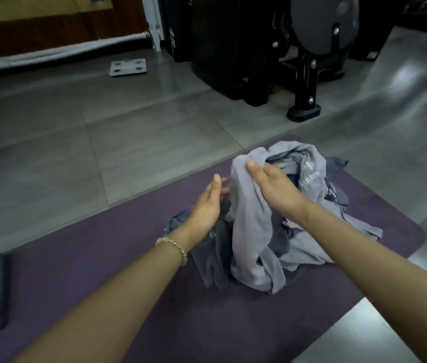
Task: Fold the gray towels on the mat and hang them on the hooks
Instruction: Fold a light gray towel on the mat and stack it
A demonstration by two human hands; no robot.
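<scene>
A light gray cloth towel (249,218) is pinched at its top by the right hand (272,187) over the purple rectangular mat (102,271); the left hand (207,205) is held straight-fingered beside it.

Dim, soft feed on my end. Glare pools on the floor (414,72) at upper right; the black machine (222,48) sinks into shadow. Edges bend and smear, and I get mild blur everywhere.
</scene>
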